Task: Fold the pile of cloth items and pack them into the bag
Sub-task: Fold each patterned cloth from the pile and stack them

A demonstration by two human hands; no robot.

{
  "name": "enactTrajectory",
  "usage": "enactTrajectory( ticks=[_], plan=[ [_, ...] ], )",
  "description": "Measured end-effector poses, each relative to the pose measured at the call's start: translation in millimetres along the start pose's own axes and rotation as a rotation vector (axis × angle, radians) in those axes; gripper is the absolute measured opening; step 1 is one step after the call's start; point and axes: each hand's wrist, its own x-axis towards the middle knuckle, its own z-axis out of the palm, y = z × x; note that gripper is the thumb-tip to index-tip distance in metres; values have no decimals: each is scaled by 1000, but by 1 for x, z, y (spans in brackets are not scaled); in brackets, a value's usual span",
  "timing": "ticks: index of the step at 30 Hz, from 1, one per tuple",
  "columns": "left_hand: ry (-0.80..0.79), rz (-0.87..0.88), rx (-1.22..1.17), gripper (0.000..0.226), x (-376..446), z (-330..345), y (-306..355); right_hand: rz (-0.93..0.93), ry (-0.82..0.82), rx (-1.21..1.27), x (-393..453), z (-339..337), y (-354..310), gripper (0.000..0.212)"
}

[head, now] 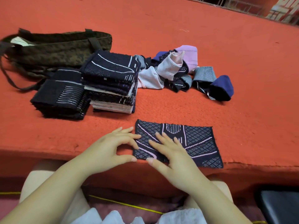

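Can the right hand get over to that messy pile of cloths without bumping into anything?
Probably yes. The right hand rests flat on the spread cloth, and only bare red surface lies between it and the messy pile. The folded stacks sit off to the left, out of the way.

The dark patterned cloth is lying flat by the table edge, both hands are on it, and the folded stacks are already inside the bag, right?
Not quite. The head view shows the folded stacks sitting on the red table beside the bag, not inside it. The rest is right: the patterned cloth lies flat by the edge, with the left hand and right hand on it.
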Motion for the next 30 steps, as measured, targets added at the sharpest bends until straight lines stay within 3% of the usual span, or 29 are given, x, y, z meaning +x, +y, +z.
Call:
enactTrajectory(
  ticks=[4,7,10,12,14,16,20,22,25,30],
  plan=[
    [63,-17,-11,28,-1,1,6,-65,45,23,5,11,-12,76],
    [127,-42,-62,20,5,4,18,5,148,94,4,18,-20,64],
    [149,-39,-153,24,13,4,33,86,265,239,1,15,-24,31],
    [125,-39,-189,24,17,0,38,125,265,475,-1,8,-25,12],
    [82,-66,-228,26,20,-6,37,156,238,920,-4,-3,-26,4],
    [63,-123,-308,28,23,-9,34,199,224,1256,-8,-9,-22,23],
    [96,-178,-596,14,41,3,40,278,286,1492,-11,-12,-8,50],
    [90,-166,-591,21,52,12,46,288,347,1471,-15,-19,-3,61],
    [79,-173,-555,35,72,23,61,333,479,1236,-22,-36,6,39],
    [38,-244,-195,22,101,44,72,385,617,697,-32,-49,33,47]
  ],
)
